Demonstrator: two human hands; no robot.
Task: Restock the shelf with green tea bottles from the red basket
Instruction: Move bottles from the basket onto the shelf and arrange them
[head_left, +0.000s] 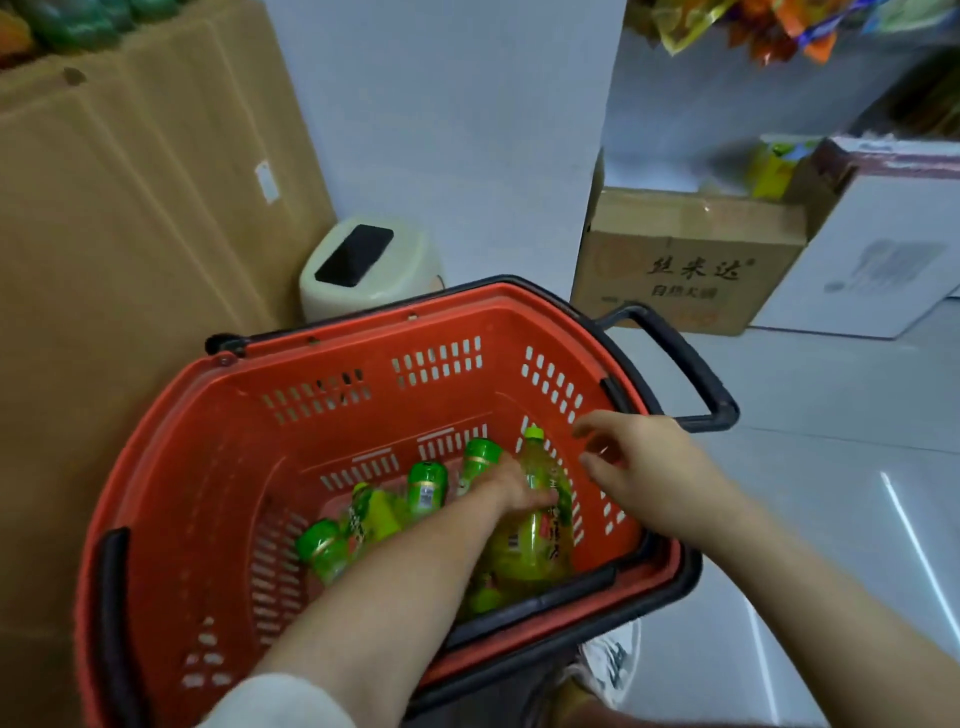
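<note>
A red basket (218, 467) with black handles stands on the floor below me. Several green tea bottles with green caps lie in its bottom. My left hand (511, 486) reaches down inside and wraps around a large green tea bottle (535, 540) leaning on the right wall, its cap pointing up. Smaller bottles (427, 486) lie to the left of that hand. My right hand (639, 462) hovers over the basket's right rim with fingers spread and nothing in it.
A tall cardboard sheet (130, 234) leans at the left. A pale stool (363, 270) stands behind the basket. A brown carton (685, 260) and a white box (878, 260) sit on the floor at the right, snack packets (753, 26) above.
</note>
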